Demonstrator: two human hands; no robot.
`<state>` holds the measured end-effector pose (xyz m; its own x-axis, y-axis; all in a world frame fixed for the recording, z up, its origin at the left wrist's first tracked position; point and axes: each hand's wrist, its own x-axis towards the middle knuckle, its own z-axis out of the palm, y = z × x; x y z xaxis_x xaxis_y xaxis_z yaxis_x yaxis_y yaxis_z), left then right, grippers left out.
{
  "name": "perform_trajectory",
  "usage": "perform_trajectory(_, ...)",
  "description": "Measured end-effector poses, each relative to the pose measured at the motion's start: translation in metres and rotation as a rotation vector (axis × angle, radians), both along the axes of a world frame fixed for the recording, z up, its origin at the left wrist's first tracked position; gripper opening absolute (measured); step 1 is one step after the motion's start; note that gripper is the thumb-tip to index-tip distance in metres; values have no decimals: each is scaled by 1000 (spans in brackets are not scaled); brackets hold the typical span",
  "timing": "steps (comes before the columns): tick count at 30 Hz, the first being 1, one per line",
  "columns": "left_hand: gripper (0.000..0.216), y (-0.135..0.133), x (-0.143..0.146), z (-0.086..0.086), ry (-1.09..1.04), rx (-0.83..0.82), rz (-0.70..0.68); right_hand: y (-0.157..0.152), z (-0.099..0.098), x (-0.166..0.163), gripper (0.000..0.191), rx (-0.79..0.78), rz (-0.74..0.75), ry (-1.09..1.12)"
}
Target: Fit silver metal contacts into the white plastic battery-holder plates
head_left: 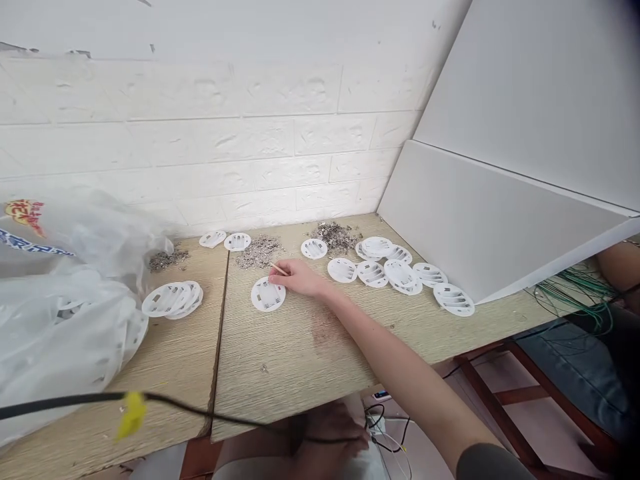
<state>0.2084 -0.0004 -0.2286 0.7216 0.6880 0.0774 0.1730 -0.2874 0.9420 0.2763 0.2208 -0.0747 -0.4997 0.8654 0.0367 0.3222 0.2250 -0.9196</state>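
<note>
While I watch remotely, one plastic bag (55,333) fills the frame's far left; rightward I count one small metal heap (169,259), at least three stacked discs (163,301), two rear discs (237,241), and a second heap (259,252). At centre, the right hand (300,278) pinches one thin stick (279,269) over one white disc (267,300) on the surface (280,387); the left hand I can't make out. Right of centre: a third heap (336,237), at least eight discs (373,273).

A white brick-patterned wall (210,147) backs the wooden table (280,347) — grey panel (480,207) at right.
</note>
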Motion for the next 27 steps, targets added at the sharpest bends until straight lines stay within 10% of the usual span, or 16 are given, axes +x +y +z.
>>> perform_trajectory(4, 50, -23, -33, 11, -146, 318, -12, -2, 1, -3, 14, -6, -1, 32)
perform_trajectory(10, 41, -47, -83, 64, -277, 261, 216, -19, 32, 6, 20, 37, 100, 232)
perform_trajectory(17, 26, -69, -112, 120, -286, 147, 355, -126, 75, 85, 32, 13, -34, 410)
perform_trajectory(22, 25, -70, -124, 142, -319, 119, 376, -223, 8, 143, 37, -291, -202, 454)
perform_trajectory(27, 27, -73, -146, 154, -363, 157, 441, -285, -85, 142, 32, -458, -419, -59)
